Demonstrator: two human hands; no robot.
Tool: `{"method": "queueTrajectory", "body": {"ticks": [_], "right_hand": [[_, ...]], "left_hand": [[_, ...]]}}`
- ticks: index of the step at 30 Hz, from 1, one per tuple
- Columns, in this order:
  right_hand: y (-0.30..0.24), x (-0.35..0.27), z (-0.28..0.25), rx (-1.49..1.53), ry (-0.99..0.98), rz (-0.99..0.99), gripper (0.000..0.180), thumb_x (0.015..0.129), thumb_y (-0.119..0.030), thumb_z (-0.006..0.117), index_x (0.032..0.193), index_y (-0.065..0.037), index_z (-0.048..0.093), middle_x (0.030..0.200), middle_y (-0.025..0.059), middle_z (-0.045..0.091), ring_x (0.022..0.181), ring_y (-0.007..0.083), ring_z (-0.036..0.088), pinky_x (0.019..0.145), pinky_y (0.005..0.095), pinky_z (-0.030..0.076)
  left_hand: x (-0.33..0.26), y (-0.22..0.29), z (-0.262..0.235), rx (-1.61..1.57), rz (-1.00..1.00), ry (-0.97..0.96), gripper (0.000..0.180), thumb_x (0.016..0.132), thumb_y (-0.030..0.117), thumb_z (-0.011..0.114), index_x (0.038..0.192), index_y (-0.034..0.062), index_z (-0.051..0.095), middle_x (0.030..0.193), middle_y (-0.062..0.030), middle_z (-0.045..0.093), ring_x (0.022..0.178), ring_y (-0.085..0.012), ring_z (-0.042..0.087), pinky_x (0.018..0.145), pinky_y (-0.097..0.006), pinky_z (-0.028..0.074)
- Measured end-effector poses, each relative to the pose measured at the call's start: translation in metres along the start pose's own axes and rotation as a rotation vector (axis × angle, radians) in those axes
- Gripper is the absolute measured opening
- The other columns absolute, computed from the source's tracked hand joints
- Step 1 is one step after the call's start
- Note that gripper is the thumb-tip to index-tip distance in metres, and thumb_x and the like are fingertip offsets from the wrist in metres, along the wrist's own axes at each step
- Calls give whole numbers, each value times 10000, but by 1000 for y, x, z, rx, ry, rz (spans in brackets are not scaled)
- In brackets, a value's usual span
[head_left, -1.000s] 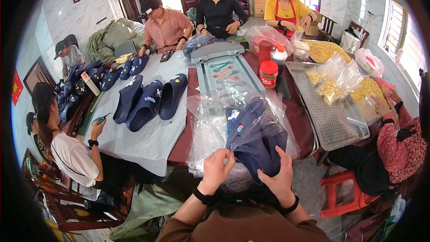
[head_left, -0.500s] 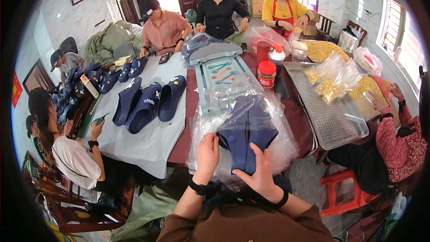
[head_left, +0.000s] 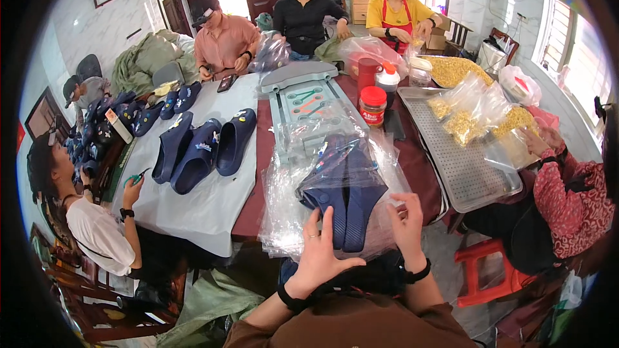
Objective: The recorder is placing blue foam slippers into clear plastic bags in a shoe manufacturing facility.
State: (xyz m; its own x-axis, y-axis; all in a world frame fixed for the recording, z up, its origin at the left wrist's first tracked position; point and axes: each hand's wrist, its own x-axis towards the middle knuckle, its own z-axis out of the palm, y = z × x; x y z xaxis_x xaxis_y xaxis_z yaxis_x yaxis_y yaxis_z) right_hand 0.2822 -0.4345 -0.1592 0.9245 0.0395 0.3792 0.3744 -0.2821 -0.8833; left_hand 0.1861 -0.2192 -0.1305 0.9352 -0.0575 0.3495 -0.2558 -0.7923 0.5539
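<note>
A pair of dark blue clog sandals [head_left: 345, 187] stands pressed together, soles toward me, inside a clear plastic bag [head_left: 380, 154]. My left hand [head_left: 320, 252] lies flat with fingers spread against the near side of the bag and sandals. My right hand [head_left: 407, 224] grips the bag's right edge beside the sandals. A stack of more clear bags [head_left: 282, 206] lies under and left of the bagged pair on the dark red table [head_left: 261, 154].
Three more blue sandals [head_left: 200, 148] lie on a pale sheet [head_left: 206, 206] to the left. A grey sealing frame [head_left: 303, 96], a red-lidded jar [head_left: 373, 104], a metal tray [head_left: 464, 167] with bags of yellow grain and several seated people surround the table. A red stool [head_left: 483, 270] stands at right.
The bagged sandals have been turned upright and drawn closer to me. My left hand has opened flat against the bag, and my right hand has shifted onto its right edge.
</note>
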Motion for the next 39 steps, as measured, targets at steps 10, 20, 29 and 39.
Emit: {"method": "queueTrajectory", "body": {"ticks": [10,20,29,39], "right_hand": [[42,28,18,-290,151,-7,322,867,-27,711,1189,-30,714,910,191,724,764,286,719,686,374,543],[4,-2,12,-96,-80,117,301,872,-50,709,1170,-19,738,825,111,745,712,138,685,654,285,510],[6,-29,8,175,-398,22,196,885,1,651,1063,4,734,871,34,682,706,69,575,631,236,452],[-51,-20,-4,-78,-75,-456,334,743,20,759,1052,-99,720,1080,37,657,865,207,635,726,331,501]], "left_hand": [[5,-10,18,21,19,-47,1193,661,505,928,1615,174,293,1083,-304,555,892,-488,636,756,-499,549],[11,-12,13,-29,-35,151,1023,698,451,905,1563,205,419,1026,-251,629,867,-445,677,719,-483,567],[22,-5,-1,-63,-115,77,977,702,406,925,1514,118,465,1187,-283,593,1010,-473,656,833,-481,553],[24,-70,-34,-262,-260,389,445,825,129,831,1237,58,680,1105,-89,722,927,-213,700,753,-319,563]]}}
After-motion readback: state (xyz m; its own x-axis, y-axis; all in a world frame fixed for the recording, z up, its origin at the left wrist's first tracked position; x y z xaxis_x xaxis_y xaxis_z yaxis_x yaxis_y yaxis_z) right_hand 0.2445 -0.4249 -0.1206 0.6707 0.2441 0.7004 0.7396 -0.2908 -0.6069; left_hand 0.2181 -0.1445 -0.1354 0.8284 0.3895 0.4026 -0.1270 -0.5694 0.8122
